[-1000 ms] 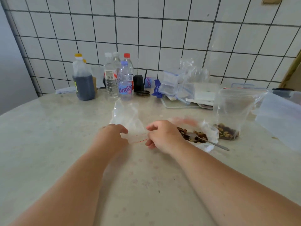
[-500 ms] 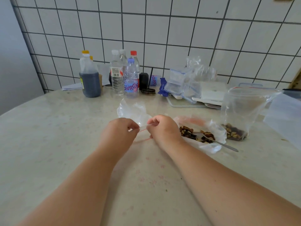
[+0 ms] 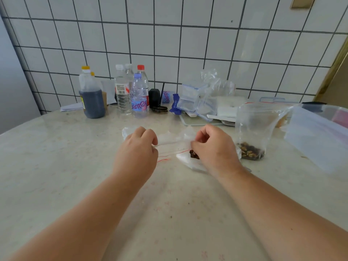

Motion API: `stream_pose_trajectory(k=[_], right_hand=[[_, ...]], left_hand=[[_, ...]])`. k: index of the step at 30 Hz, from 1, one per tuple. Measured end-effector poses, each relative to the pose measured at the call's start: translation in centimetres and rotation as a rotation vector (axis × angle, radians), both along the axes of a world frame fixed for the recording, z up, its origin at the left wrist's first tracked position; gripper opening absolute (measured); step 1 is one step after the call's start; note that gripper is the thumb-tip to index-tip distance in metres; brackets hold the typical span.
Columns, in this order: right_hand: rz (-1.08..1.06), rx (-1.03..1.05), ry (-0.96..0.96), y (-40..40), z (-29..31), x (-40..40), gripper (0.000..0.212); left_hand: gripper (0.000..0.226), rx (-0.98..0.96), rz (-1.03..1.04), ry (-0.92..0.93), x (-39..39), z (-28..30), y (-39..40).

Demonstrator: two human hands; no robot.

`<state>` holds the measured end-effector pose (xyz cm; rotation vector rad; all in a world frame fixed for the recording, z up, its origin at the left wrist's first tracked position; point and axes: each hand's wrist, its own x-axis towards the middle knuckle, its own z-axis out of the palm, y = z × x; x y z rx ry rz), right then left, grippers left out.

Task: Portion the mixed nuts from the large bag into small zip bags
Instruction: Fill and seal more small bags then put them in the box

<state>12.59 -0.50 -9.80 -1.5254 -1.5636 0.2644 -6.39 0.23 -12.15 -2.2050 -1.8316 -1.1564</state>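
Observation:
A small clear zip bag [image 3: 170,143] with a red seal line is stretched flat between my hands just above the table. My left hand [image 3: 138,149] pinches its left end and my right hand [image 3: 213,147] pinches its right end. Under my right hand lies another small bag with mixed nuts [image 3: 194,154]; most of it is hidden by the hand. To the right stands the large clear bag [image 3: 254,127], open at the top, with nuts [image 3: 249,150] at its bottom.
The pale round table [image 3: 169,213] meets a tiled wall. At the back stand a dark-liquid bottle [image 3: 91,98] and water bottles [image 3: 138,98]. A stack of clear zip bags [image 3: 195,99] lies at the back centre. A plastic container [image 3: 320,129] sits at the right.
My hands have moved apart along the bag's top, from almost touching to a bag's width. My right hand now covers the nut-filled small bag and the spoon lying in it.

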Motion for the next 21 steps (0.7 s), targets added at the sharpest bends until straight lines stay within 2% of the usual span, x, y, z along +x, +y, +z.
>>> stream_pose_trajectory(k=[6, 9, 11, 15, 18, 21], right_hand=[[-0.047, 0.036, 0.021, -1.0, -0.5, 3.9, 0.021], [-0.06, -0.012, 0.099, -1.1, -1.3, 5.8, 0.02], [-0.09, -0.022, 0.118, -1.2, -1.9, 6.8, 0.021], [-0.152, 0.021, 0.132, -1.7, -3.1, 8.1, 0.02], [-0.156, -0.012, 0.135, -1.7, -3.7, 8.5, 0.022], [-0.133, -0.021, 0.186, -1.3, -3.8, 8.7, 0.021]], left_hand=[[0.008, -0.092, -0.042, -0.097, 3.8, 2.3, 0.0], [0.024, -0.111, -0.087, -0.169, 5.6, 3.0, 0.0], [0.029, -0.098, -0.097, -0.177, 6.8, 2.8, 0.0], [0.021, -0.118, -0.068, -0.229, 8.1, 0.3, 0.4], [0.013, -0.243, -0.086, -0.389, 8.5, -1.8, 0.7], [0.015, -0.378, -0.198, -0.659, 8.4, -2.1, 1.3]])
